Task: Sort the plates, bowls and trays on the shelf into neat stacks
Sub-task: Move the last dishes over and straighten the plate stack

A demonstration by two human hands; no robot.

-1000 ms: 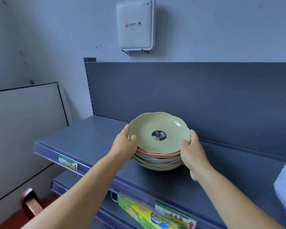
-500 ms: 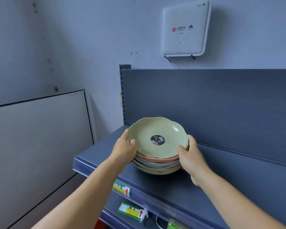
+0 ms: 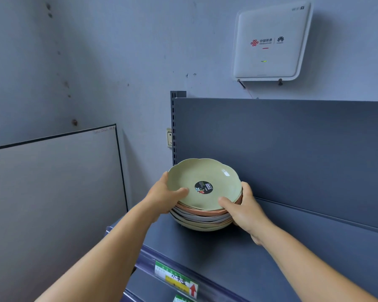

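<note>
One stack of scalloped, matte plates (image 3: 202,216), green on top, sits near the shelf's (image 3: 238,258) left end; left hand (image 3: 164,198) and right hand (image 3: 243,207) grip its sides, fingers curled round the rims.

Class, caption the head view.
Both hands, left and right, grip a plate stack on the shelf.

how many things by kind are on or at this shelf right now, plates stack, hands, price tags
stack of plates: 1, green plate on top, peach and grey rims below; the single plates cannot be counted
hands on the stack: 2, left hand and right hand
price tags on the shelf edges: 2, upper price tag, lower price tag partly cut off
total: 5
</note>
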